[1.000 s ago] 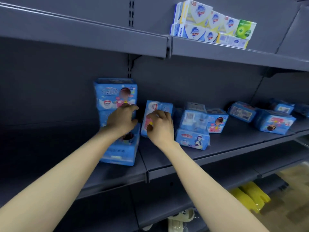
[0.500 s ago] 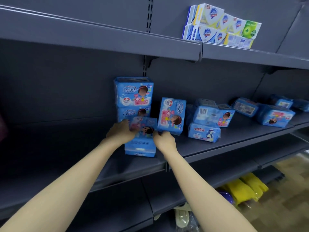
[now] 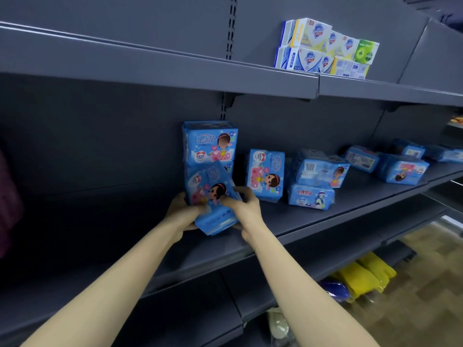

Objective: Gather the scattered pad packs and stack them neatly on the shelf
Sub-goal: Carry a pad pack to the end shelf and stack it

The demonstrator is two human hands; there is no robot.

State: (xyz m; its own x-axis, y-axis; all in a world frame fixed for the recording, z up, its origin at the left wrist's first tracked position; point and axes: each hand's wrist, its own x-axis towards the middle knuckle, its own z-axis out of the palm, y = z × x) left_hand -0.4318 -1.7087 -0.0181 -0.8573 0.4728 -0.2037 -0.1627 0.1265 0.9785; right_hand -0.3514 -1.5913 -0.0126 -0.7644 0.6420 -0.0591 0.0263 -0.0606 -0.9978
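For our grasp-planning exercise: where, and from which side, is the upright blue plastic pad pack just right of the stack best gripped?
Probably its top end, from above and in front: the upright blue plastic pad pack stands on end, broad face forward, top free, while piled blue packs crowd its right side.

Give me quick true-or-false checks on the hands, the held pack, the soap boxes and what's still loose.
1. The left hand and right hand both grip one pad pack. True.
2. That pack lies flat. False: it is tilted, in front of the stack.
3. The soap boxes share the pad packs' level. False: they sit on the upper shelf.
4. Other packs lie scattered to the right. True.
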